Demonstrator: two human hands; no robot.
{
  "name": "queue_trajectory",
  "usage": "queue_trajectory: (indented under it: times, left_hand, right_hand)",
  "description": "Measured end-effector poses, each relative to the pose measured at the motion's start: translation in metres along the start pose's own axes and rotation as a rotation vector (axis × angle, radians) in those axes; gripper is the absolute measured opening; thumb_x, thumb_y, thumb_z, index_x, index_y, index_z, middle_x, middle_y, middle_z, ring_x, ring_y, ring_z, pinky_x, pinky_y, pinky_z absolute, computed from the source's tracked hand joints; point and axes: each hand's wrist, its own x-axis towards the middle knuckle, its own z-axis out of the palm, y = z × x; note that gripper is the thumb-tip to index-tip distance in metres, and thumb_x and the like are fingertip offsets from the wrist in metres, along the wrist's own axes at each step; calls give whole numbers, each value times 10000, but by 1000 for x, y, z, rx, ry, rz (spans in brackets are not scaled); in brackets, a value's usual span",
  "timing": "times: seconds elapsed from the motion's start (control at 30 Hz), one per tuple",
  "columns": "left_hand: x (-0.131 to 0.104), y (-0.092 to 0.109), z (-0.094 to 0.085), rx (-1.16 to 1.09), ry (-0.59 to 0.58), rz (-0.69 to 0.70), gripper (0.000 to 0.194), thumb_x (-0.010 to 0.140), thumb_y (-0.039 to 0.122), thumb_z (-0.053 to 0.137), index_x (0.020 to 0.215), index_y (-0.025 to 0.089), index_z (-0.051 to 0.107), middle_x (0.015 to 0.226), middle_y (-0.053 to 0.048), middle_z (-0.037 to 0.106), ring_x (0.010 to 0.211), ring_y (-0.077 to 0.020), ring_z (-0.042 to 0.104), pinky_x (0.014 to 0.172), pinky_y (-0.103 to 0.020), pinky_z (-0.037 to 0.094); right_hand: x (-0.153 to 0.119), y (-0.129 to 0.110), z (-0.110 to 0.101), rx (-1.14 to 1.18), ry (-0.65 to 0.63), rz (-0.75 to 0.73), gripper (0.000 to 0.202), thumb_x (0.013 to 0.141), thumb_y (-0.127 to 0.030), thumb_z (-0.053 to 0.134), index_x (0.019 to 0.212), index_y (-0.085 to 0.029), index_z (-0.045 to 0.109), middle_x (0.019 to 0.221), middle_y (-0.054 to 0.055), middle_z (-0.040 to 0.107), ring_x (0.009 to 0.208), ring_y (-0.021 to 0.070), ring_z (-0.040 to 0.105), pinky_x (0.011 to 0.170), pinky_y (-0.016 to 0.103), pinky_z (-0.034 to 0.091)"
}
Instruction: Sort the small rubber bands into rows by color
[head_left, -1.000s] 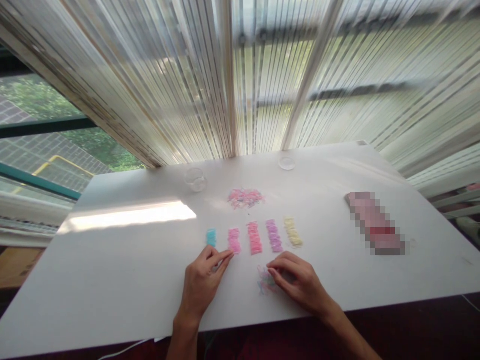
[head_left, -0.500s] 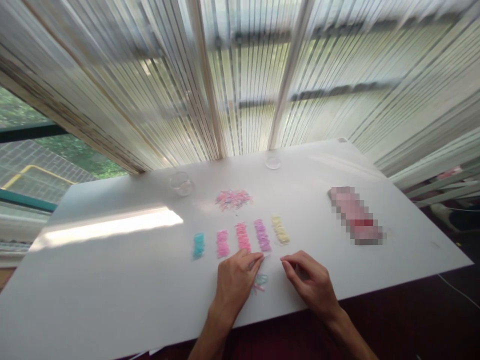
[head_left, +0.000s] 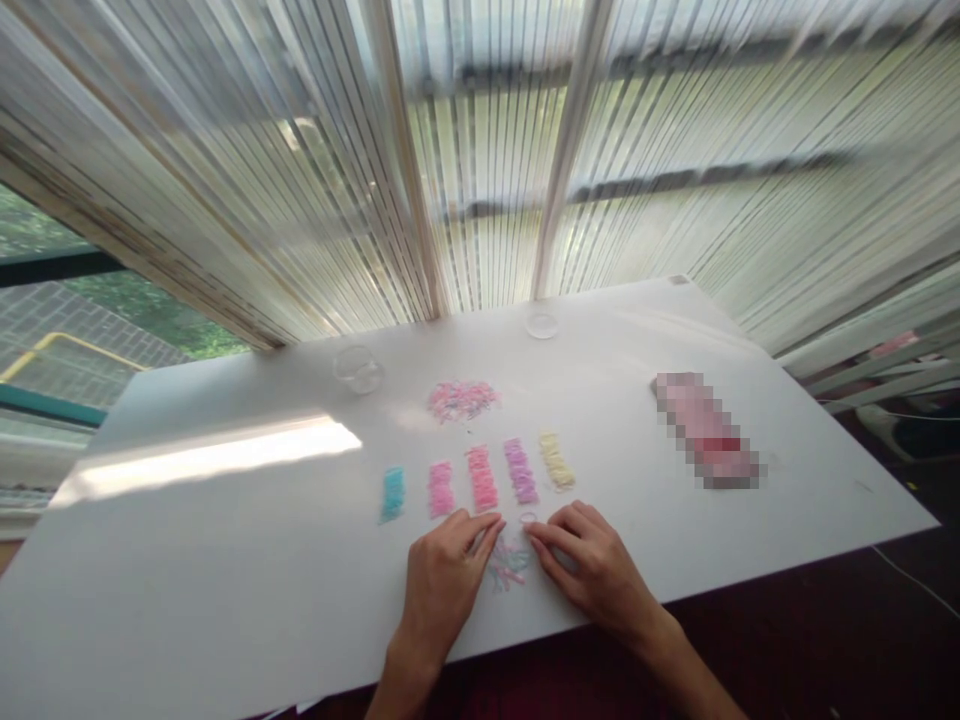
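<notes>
My left hand [head_left: 444,570] is closed in a pinch, its fingertips just below the row of coral-pink bands [head_left: 482,478]; whatever they hold, if anything, is too small to make out. My right hand [head_left: 589,565] pinches at the lower edge of a small pale pink rubber band [head_left: 528,518], an open loop. Between the hands lies a loose little pile of pale blue and pink bands [head_left: 510,567]. Beyond them stand neat rows of teal bands [head_left: 392,494], pink bands [head_left: 441,489], purple bands [head_left: 520,471] and yellow bands [head_left: 556,460].
A mixed heap of bands [head_left: 463,400] lies farther back on the white table [head_left: 225,560]. Behind it are a clear round container [head_left: 358,370] and a clear round lid [head_left: 541,326]. A blurred-out pink object [head_left: 706,430] rests at right. String curtains hang along the back edge.
My left hand has drawn left, away from the pale pink band and off the foot of the coral-pink row. My right hand has come left to that band. The view has shifted slightly.
</notes>
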Motion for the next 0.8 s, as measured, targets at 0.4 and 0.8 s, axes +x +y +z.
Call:
queue_trajectory:
  times: [0.4, 0.8]
  left_hand:
    - [-27, -11, -17, -13, -43, 77, 401, 1066, 451, 473, 940, 228, 782, 666, 9, 684, 548, -129, 672, 524, -221, 484]
    - [-23, -8, -18, -8, -115, 109, 263, 1044, 313, 508, 1128, 234, 745, 746, 8, 699, 562, -128, 656, 542, -225, 492]
  right_hand:
    - [1, -1, 0, -24, 0, 0, 167, 1010, -146, 566, 1099, -190, 700, 805, 50, 641, 766, 220, 581, 706, 356, 510]
    - [0, 2, 6, -62, 80, 38, 185, 1034, -180, 539, 1143, -169, 689, 807, 50, 642, 755, 217, 608, 697, 361, 539]
